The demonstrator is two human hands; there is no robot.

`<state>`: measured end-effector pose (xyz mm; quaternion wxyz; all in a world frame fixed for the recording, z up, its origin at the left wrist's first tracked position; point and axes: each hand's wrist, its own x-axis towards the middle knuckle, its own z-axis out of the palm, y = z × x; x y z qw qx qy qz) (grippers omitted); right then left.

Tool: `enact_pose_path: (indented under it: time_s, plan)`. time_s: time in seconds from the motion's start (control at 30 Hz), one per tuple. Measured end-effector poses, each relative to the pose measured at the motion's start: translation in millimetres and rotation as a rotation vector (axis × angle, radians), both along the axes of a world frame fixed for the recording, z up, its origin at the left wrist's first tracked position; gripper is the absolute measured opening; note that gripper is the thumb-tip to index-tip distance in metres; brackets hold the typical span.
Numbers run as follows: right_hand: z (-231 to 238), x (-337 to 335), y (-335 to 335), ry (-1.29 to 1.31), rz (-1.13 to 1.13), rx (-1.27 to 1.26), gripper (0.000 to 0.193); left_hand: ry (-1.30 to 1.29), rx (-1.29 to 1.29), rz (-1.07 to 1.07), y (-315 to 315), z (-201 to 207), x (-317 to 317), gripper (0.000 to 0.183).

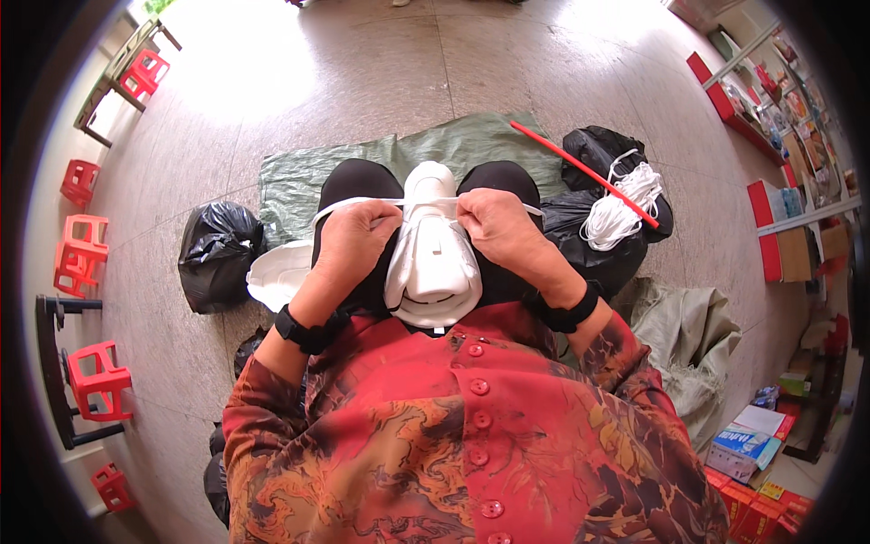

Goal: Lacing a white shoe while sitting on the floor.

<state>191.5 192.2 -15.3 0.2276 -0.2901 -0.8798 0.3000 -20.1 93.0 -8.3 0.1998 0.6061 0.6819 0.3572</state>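
A white shoe point(433, 258) rests between my knees, its toe pointing away from me and its opening toward me. A white shoelace point(428, 201) runs across its upper, and its loose ends trail outward over both knees. My left hand point(356, 238) pinches the lace on the left side of the shoe. On the other side, my right hand point(504, 232) grips the lace with closed fingers, close against the shoe. Another white shoe point(279, 275) lies beside my left thigh, partly hidden by my forearm.
A bundle of white laces point(623, 207) and a red stick point(584, 172) lie on black plastic bags point(580, 227) at right. Another black bag point(216, 254) sits at left. Green woven sheeting point(290, 186) covers the floor ahead. Red stools point(98, 381) line the left; shelves point(788, 227) stand right.
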Motion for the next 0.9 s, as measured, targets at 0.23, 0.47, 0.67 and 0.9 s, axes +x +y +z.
enact_pose_path:
  time_s: [0.23,0.47,0.67,0.9]
  plan:
    - [-6.5,-4.3,-3.1,0.070,0.022,0.003,0.001,-0.052,-0.055,0.037,2.6,-8.6,1.4,0.010]
    - [-4.8,-1.6,-11.1,0.123,0.014,-0.009,0.004,0.030,-0.007,-0.030,6.2,-2.1,3.3,0.006]
    - [-19.7,3.4,-9.4,0.202,0.008,-0.082,0.004,0.049,0.149,-0.083,4.5,-15.9,1.7,0.006]
    - [-23.3,4.4,-5.6,0.161,-0.001,0.002,0.009,0.283,0.081,-0.122,9.8,-4.2,10.1,0.013]
